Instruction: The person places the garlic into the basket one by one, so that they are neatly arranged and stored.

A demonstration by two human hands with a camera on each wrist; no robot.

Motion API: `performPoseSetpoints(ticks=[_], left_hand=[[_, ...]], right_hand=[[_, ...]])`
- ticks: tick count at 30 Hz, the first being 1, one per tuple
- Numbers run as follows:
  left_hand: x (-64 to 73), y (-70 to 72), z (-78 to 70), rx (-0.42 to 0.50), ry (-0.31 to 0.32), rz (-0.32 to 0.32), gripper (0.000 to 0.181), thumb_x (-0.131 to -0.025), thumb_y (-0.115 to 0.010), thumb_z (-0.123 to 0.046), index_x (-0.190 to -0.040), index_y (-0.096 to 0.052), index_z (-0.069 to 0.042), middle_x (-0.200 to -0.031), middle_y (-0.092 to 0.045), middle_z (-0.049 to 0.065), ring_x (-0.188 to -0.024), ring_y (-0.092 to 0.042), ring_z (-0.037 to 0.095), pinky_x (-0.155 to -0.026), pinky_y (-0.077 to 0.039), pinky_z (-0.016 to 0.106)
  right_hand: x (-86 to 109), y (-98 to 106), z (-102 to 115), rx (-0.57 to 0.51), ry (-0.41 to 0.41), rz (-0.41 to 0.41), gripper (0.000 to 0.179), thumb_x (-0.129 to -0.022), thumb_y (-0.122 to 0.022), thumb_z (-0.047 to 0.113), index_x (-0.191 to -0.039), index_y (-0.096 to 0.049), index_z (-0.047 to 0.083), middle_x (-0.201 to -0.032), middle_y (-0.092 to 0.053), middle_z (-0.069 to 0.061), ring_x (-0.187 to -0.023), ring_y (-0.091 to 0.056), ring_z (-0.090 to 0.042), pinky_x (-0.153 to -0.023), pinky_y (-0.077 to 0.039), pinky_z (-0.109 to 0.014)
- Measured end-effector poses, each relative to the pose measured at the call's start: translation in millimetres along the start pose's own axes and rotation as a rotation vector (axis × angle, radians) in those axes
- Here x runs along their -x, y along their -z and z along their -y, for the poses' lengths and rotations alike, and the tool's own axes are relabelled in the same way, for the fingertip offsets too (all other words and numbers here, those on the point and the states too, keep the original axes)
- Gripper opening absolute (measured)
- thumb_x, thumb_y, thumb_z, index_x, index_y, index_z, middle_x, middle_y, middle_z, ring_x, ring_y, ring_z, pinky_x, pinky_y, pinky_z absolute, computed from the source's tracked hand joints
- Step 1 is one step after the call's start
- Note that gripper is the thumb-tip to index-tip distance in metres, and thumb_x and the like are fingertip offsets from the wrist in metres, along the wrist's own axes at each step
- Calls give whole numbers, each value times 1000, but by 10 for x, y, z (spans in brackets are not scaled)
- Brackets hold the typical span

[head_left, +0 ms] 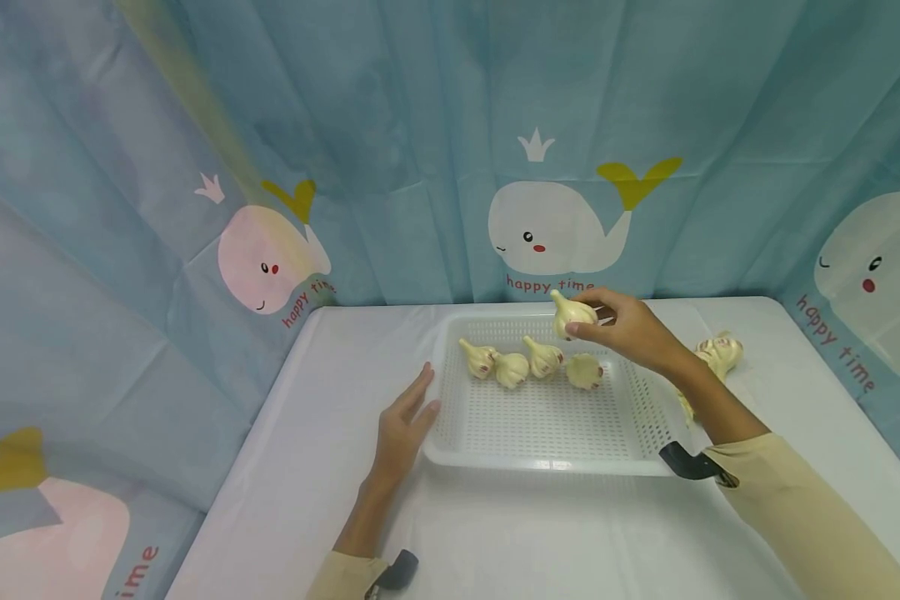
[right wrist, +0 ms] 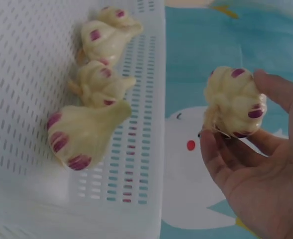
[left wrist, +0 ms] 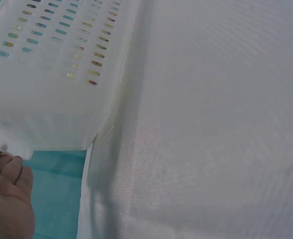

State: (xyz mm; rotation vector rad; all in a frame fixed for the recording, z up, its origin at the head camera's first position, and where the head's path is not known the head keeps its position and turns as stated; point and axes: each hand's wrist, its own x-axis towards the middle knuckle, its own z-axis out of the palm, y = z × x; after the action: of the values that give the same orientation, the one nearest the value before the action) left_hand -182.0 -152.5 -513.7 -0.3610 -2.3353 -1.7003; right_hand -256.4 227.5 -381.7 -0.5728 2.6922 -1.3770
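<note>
My right hand (head_left: 630,329) pinches a garlic bulb (head_left: 572,315) between thumb and fingers above the far right part of a white perforated plastic basket (head_left: 547,464). In the right wrist view, the held bulb (right wrist: 236,102) shows its rooty base and purple patches. Several more garlic bulbs (head_left: 512,369) lie in a row across the far half of the basket; one of them (right wrist: 81,134) shows its pale stem in the right wrist view. At the basket's left wall, my left hand (head_left: 403,429) has its fingers extended along the side. The left wrist view shows relaxed fingers (left wrist: 12,172) near the basket wall.
More garlic (head_left: 720,352) lies on the table right of the basket, partly hidden by my right forearm. A white cloth (head_left: 307,433) covers the table. Behind it hangs a blue curtain (head_left: 405,167) printed with whales.
</note>
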Motion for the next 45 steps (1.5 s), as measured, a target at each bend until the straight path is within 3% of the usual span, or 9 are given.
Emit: performPoseSetpoints(ticks=[9, 17, 26, 31, 40, 45], left_hand=[[-6, 4, 13, -20, -9, -10, 51, -106, -64, -15, -156, -53, -13, -165, -45, -4, -156, -38, 14, -125, -31, 19], [-4, 4, 29, -11, 1, -1, 51, -107, -63, -15, -156, -52, -14, -166, -43, -7, -156, -36, 9, -126, -31, 21], [-9, 7, 27, -18, -17, -3, 52, -106, -64, -17, -156, -52, -13, -166, -44, -2, -156, -38, 19, -125, -31, 20], [-6, 6, 27, -22, -6, 2, 51, -107, -64, -19, -156, -52, -15, -166, -43, -5, -156, -38, 16, -125, -30, 19], [-10, 5, 45, -5, -14, 5, 52, -107, -65, -18, -157, -52, -16, -166, -43, -5, -156, -38, 15, -126, -31, 22], [-8, 9, 39, 3, -16, 4, 52, -106, -65, -19, -157, -53, -16, -166, -44, -6, -156, -38, 15, -125, -31, 21]], right_hand=[[-168, -191, 14, 23, -36, 61, 65, -96, -77, 47, -147, -59, 11, -140, -63, -13, -119, -69, -32, -95, -62, -50], [-272, -339, 70, 31, -33, 112, 60, -94, -80, 45, -141, -64, 11, -135, -68, -11, -123, -67, -32, -99, -61, -51], [-392, -522, 163, 52, -29, 189, 53, -91, -83, 38, -135, -68, 12, -128, -71, -7, -112, -71, -27, -91, -63, -41], [-448, -622, 210, 86, 5, 234, 48, -92, -82, 39, -132, -71, 15, -126, -72, -4, -107, -69, -23, -89, -61, -38], [-547, -772, 263, 100, 26, 332, 49, -95, -81, 35, -134, -70, 8, -132, -73, -9, -119, -69, -29, -100, -61, -45], [-590, -839, 305, 113, 14, 377, 47, -94, -81, 33, -131, -71, 6, -127, -74, -9, -118, -69, -27, -100, -61, -42]])
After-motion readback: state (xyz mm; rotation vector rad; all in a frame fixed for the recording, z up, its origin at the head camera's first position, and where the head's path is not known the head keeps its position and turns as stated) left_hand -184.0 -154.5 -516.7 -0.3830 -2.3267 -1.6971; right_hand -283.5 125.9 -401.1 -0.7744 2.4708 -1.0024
